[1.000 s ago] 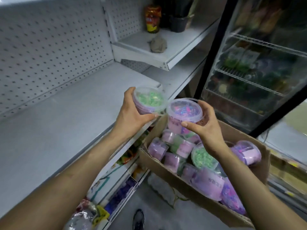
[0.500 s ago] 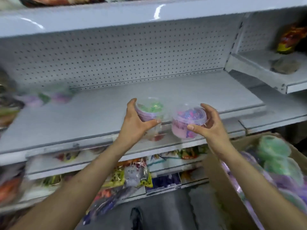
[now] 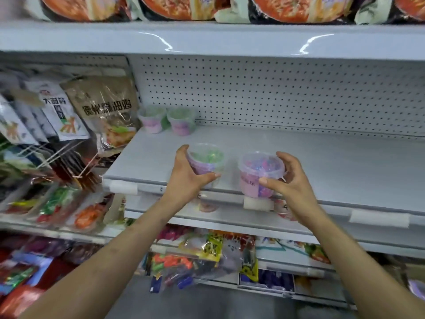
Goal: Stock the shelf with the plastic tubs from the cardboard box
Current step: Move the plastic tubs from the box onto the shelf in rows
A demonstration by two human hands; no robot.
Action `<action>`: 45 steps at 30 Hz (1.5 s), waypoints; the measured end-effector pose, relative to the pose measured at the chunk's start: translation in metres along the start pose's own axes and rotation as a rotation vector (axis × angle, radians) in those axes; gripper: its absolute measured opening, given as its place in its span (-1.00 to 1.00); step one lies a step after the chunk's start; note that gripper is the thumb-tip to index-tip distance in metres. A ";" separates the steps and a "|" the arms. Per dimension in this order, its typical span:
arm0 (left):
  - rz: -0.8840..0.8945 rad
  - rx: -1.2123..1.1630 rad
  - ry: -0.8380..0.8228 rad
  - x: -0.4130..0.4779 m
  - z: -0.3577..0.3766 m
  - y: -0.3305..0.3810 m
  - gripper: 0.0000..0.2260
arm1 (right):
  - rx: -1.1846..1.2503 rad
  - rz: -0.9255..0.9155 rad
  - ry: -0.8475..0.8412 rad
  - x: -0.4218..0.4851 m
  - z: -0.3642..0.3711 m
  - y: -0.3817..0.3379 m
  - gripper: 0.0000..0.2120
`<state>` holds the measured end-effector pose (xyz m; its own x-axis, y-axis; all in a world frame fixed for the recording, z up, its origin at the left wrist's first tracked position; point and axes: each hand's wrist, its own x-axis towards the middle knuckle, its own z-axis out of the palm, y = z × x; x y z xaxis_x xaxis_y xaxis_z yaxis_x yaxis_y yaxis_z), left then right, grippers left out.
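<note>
View: head camera, looking forward and down at a shop shelf
Left hand (image 3: pixel 186 180): wraps the side of a green-filled tub (image 3: pixel 207 161), thumb across the near wall, fingers round the far side
Green-filled tub: clear plastic, lid on, purple label, upright, over the front part of the grey shelf (image 3: pixel 345 171); cannot tell whether its base rests on the shelf
Right hand (image 3: pixel 292 187): holds a pink-filled tub (image 3: pixel 259 173), thumb on the near wall, fingers curled loosely behind the rim
Pink-filled tub: clear plastic with lid, pink and blue pieces inside, upright, its base overlapping the shelf's front lip; contact with the lip unclear
Spacing: the two held tubs sit side by side, near each other but apart
Stocked tubs: two more, left one (image 3: pixel 153 119) and right one (image 3: pixel 181 120), stand just beside each other at the back left of the shelf, against the pegboard panel (image 3: pixel 276 93)
Left of shelf: hanging snack packets (image 3: pixel 105 109) with printed Chinese text
Above: noodle bowls (image 3: pixel 174 8) on the top shelf
Below: bagged goods (image 3: pixel 207 249) on the lower shelves, blurred
</note>
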<state>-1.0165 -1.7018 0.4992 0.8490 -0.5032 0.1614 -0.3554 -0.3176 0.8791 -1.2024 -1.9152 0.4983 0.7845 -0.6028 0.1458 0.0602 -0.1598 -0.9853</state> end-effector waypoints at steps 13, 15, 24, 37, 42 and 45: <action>0.016 0.006 -0.085 0.085 -0.042 -0.077 0.02 | -0.033 0.076 0.082 0.042 0.086 0.020 -0.13; 0.013 -0.028 -0.075 0.093 -0.037 -0.079 0.03 | -0.038 0.091 0.102 0.048 0.086 0.020 -0.13; 0.029 -0.074 -0.001 0.105 -0.013 -0.073 -0.07 | -0.098 0.077 0.050 0.081 0.062 0.030 -0.17; -0.038 0.017 -0.003 0.084 0.007 -0.077 0.05 | -0.134 0.107 -0.192 0.100 0.022 0.042 -0.10; -0.029 0.059 -0.042 0.084 -0.002 -0.080 0.05 | -0.127 0.127 -0.211 0.103 0.015 0.038 -0.10; -0.021 0.071 -0.086 0.090 -0.007 -0.077 0.10 | -0.143 0.108 -0.144 0.100 0.011 0.035 -0.10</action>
<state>-0.9104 -1.7170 0.4495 0.8208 -0.5622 0.1013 -0.3671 -0.3833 0.8475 -1.1147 -1.9727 0.4774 0.8623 -0.5061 0.0156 -0.1092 -0.2160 -0.9703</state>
